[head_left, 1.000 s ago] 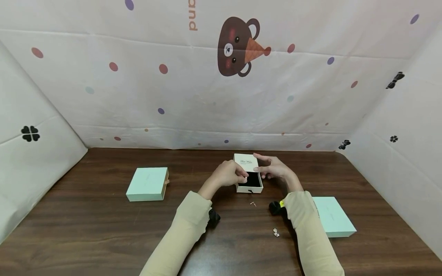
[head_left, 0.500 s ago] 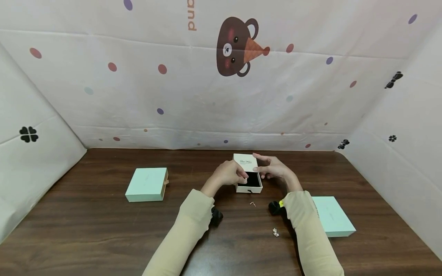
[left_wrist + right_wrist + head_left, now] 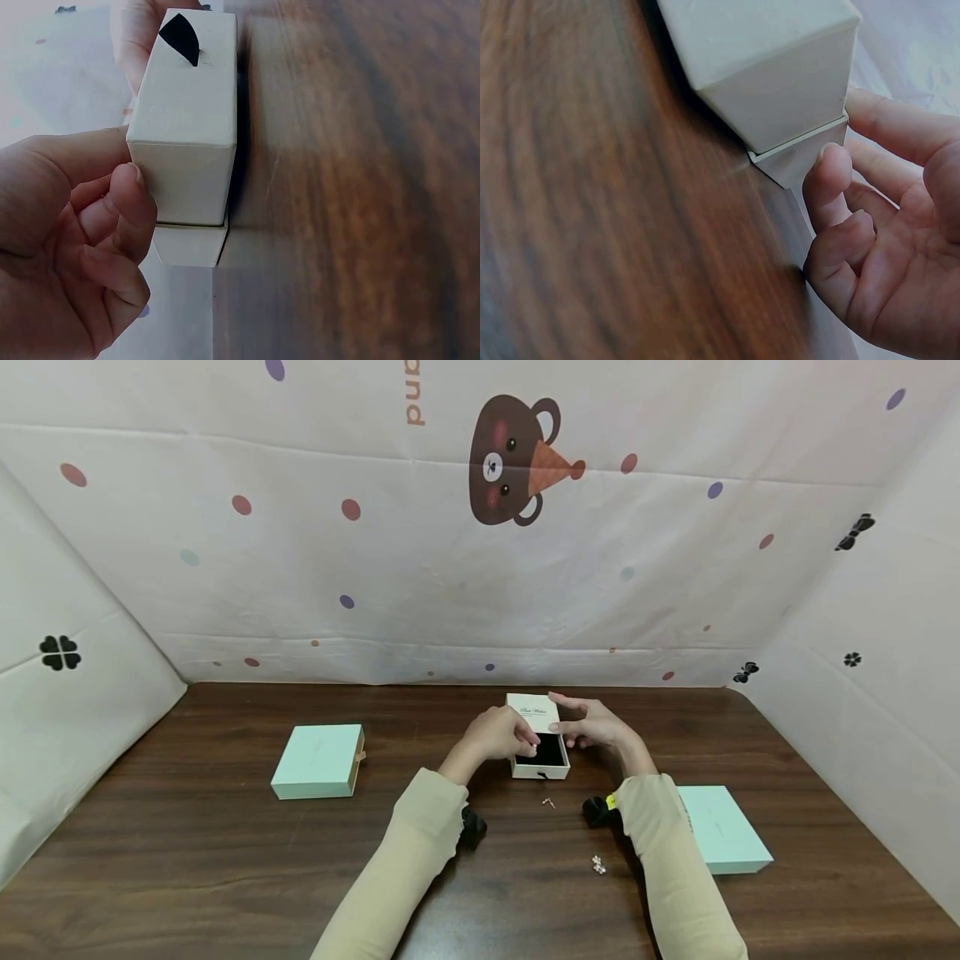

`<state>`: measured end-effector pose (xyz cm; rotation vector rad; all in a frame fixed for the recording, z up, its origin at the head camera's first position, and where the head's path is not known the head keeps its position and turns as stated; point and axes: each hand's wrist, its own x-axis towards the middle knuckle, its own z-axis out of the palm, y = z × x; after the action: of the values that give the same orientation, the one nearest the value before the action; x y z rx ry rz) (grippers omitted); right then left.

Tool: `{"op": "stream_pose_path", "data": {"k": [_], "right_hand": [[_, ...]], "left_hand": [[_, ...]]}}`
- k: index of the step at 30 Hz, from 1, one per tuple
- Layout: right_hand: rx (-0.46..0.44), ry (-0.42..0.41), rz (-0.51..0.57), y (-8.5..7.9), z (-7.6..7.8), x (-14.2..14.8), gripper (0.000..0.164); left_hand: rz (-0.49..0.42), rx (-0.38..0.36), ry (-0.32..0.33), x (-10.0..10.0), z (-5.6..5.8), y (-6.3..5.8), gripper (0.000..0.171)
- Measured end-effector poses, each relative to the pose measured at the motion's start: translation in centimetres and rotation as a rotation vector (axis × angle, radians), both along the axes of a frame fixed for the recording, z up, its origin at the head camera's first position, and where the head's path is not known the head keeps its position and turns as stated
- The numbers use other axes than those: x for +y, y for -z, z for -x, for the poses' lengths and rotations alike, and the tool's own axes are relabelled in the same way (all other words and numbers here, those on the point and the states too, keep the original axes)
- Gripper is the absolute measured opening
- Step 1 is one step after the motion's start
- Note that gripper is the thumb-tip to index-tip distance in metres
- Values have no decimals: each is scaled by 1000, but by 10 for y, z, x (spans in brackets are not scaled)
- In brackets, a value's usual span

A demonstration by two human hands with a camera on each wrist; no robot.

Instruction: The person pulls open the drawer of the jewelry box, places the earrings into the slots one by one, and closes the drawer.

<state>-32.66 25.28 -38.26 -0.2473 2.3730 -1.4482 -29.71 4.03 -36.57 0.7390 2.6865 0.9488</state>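
Note:
A small white jewelry box (image 3: 534, 714) with a printed lid stands near the table's far edge, its drawer (image 3: 542, 772) pulled out toward me and lined in black. My left hand (image 3: 497, 735) is over the drawer's left side, pinching a tiny whitish, shiny piece of jewelry (image 3: 534, 749) between thumb and fingertips. That piece is hidden behind the box in the left wrist view. At the box's right side, my right hand (image 3: 598, 727) grips the sleeve, thumb on the lid and index finger stretched along its far corner. A black ribbon tab (image 3: 182, 39) hangs from the drawer front.
A pair of small pin-like jewelry pieces (image 3: 548, 802) lies in front of the box. Nearer me is a sparkling silvery cluster (image 3: 598, 865). One mint-green box (image 3: 318, 760) sits at the left; another mint-green box (image 3: 723, 829) is partly behind the right sleeve.
Both hands stay at the box with almost no movement. My left forearm has shifted slightly to the right, and the head view has drifted a little.

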Motion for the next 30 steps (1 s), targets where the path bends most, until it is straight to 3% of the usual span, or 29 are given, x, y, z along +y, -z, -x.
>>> {"op": "stream_pose_path", "data": {"k": [13, 19, 30], "right_hand": [[-20, -10, 28, -2, 0, 0, 73], [-37, -14, 34, -14, -7, -5, 71], [1, -12, 10, 1, 1, 1, 73]], "left_hand": [[37, 56, -12, 3, 1, 0, 10], [47, 40, 8, 3, -1, -1, 10], [58, 24, 12, 4, -3, -2, 7]]}}
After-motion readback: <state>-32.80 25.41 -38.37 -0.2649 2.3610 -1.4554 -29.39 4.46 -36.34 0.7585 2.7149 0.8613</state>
